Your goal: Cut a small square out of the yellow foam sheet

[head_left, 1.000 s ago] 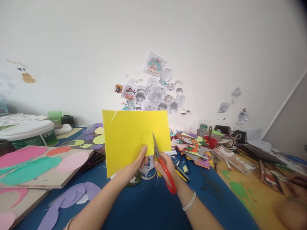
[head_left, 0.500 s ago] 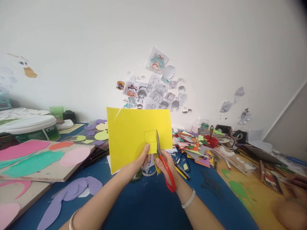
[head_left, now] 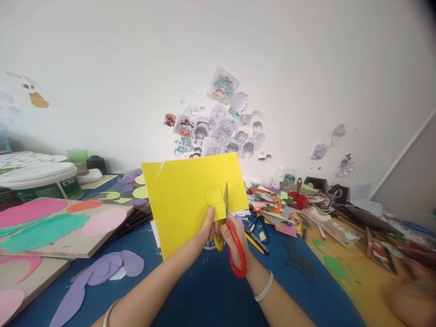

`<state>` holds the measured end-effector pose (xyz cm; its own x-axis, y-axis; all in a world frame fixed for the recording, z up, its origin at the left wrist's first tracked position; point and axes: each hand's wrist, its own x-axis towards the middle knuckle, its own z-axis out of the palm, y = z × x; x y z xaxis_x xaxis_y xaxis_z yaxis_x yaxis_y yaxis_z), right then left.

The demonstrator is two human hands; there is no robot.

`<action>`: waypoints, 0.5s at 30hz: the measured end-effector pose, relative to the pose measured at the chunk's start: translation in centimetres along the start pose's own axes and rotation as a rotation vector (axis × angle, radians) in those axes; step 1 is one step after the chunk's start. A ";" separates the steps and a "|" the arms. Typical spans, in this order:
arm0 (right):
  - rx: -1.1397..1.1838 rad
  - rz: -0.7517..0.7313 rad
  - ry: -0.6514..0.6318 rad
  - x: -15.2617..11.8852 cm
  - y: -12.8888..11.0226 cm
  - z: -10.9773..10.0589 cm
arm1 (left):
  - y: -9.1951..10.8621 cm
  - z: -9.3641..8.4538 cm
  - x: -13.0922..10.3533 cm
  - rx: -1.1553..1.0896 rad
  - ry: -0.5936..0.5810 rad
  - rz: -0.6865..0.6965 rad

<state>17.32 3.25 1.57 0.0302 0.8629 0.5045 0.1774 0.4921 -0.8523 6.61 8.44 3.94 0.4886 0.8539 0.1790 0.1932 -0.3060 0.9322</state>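
A large yellow sheet (head_left: 177, 200), of paper or thin foam, is held up in front of me, tilted, with a small wavy-edged square drawn near its lower right. My left hand (head_left: 207, 227) is closed on the sheet's lower edge, thumb on the face just below the drawn square. My right hand (head_left: 235, 234) is closed on red-handled scissors (head_left: 237, 254). Their blade points upward at the sheet, just right of the drawn outline. A yellow inner part shows on the other handle loop. The fingers behind the sheet are partly hidden.
Purple cut shapes (head_left: 102, 270) and boards with coloured pieces (head_left: 68, 222) lie left, near a white-lidded bucket (head_left: 41, 177). Right are a heap of paper scraps (head_left: 272, 206), pens (head_left: 257, 240) and a dark bat-like cutout (head_left: 298, 261). Another person's blurred hand (head_left: 412, 290) is at the far right.
The yellow sheet has tilted, its left side dropping and its right edge shifting slightly right. The scissors have turned more upright, and their handles look further apart.
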 end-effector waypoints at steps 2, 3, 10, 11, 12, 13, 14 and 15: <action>-0.003 0.003 0.000 -0.1 0.0 0.0 | -0.1 0.0 0.0 0.001 0.008 -0.010; -0.005 0.004 -0.001 -0.1 0.0 -0.1 | 0.0 -0.1 0.0 0.002 0.009 -0.011; -0.022 0.018 -0.017 0.2 -0.2 -0.5 | 0.8 -2.1 -0.6 0.030 -0.058 0.028; -0.023 0.019 -0.022 0.2 -0.3 -0.6 | 0.6 -2.3 -0.5 0.034 -0.078 0.032; -0.024 0.020 -0.030 0.3 -0.3 -0.7 | 0.4 -2.5 -0.4 0.039 -0.096 0.037; -0.024 0.022 -0.038 0.3 -0.4 -0.9 | 0.2 -2.7 -0.3 0.045 -0.109 0.041; -0.024 0.025 -0.044 0.3 -0.4 -1.0 | -0.1 -2.9 -0.1 0.051 -0.117 0.045; -0.024 0.029 -0.047 0.3 -0.4 -1.2 | -0.3 -3.1 0.1 0.056 -0.119 0.050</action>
<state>18.40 3.13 2.24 -0.0104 0.8815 0.4720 0.2007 0.4642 -0.8627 3.98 9.91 4.62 0.5954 0.7822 0.1834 0.2115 -0.3728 0.9035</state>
